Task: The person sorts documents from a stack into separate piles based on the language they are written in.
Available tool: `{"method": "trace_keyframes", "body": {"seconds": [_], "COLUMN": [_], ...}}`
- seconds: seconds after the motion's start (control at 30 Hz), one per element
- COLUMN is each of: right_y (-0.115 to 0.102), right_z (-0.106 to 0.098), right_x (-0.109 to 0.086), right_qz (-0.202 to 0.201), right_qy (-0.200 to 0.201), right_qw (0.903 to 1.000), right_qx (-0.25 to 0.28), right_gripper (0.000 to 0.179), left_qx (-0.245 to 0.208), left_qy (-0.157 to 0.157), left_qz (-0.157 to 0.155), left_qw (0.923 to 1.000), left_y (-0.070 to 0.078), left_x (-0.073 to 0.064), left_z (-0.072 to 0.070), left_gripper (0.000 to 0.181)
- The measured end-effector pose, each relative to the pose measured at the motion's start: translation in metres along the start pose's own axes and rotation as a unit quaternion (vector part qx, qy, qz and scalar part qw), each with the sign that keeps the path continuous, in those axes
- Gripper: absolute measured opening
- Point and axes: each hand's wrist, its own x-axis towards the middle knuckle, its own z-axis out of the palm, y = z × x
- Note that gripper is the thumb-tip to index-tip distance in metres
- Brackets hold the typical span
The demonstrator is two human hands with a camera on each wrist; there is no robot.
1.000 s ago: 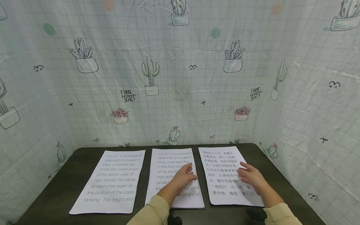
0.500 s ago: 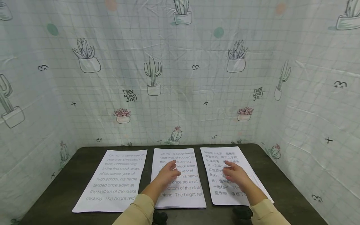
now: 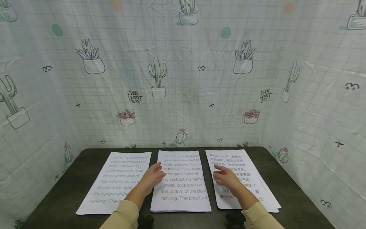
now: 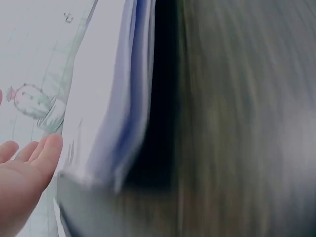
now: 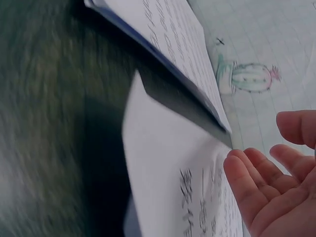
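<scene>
Three piles of printed white paper lie side by side on a dark table. My left hand (image 3: 150,178) hovers between the left English-text pile (image 3: 127,175) and the middle English-text pile (image 3: 183,178), its fingers loosely bent and holding nothing. At the left edge of the right pile (image 3: 251,175), printed in Chinese, my right hand (image 3: 227,178) hangs over the text, also holding nothing. Both wrist views catch relaxed fingers: the left hand (image 4: 29,170) beside a thick paper edge (image 4: 98,74), the right hand (image 5: 274,190) by the Chinese sheet (image 5: 168,143).
A patterned cactus cloth (image 3: 183,79) encloses the back and both sides of the table (image 3: 57,194). The right pile's lower right corner is slightly fanned. Dark rounded objects (image 3: 235,218) sit under the wrists.
Both hands have moved left: the left hand from over the middle pile to its left edge, the right hand across the Chinese pile. The piles keep their places; the view has turned slightly left.
</scene>
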Motion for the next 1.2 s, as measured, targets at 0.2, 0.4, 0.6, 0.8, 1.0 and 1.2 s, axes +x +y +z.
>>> {"method": "trace_keyframes", "body": {"seconds": [0.2, 0.4, 0.6, 0.8, 1.0, 1.2], "right_y": [-0.003, -0.004, -0.003, 0.000, 0.004, 0.008], "right_z": [0.013, 0.023, 0.031, 0.033, 0.036, 0.038], "right_x": [-0.005, -0.009, -0.015, -0.020, -0.026, -0.030], "right_qz": [-0.001, 0.009, 0.013, 0.029, 0.034, 0.045], "right_qy": [-0.006, -0.001, 0.003, -0.003, -0.011, -0.019], "right_qw": [0.9999, 1.0000, 0.9997, 0.9990, 0.9990, 0.9984], "right_qx": [0.009, -0.004, -0.021, -0.036, -0.026, -0.030], "right_gripper": [0.053, 0.051, 0.051, 0.052, 0.054, 0.054], "left_qx": [-0.004, 0.008, 0.017, 0.033, 0.053, 0.086], "left_qy": [0.010, 0.028, 0.027, 0.031, 0.031, 0.033], "left_qz": [0.010, -0.002, -0.011, -0.020, -0.028, -0.024], "left_qw": [0.9999, 0.9996, 0.9994, 0.9988, 0.9977, 0.9954], "left_y": [-0.006, -0.014, -0.016, -0.020, -0.021, -0.022], "left_x": [-0.009, -0.015, -0.023, -0.029, -0.036, -0.041], "left_z": [-0.023, -0.031, -0.032, -0.031, -0.030, -0.029], "left_gripper": [0.067, 0.065, 0.064, 0.063, 0.060, 0.058]}}
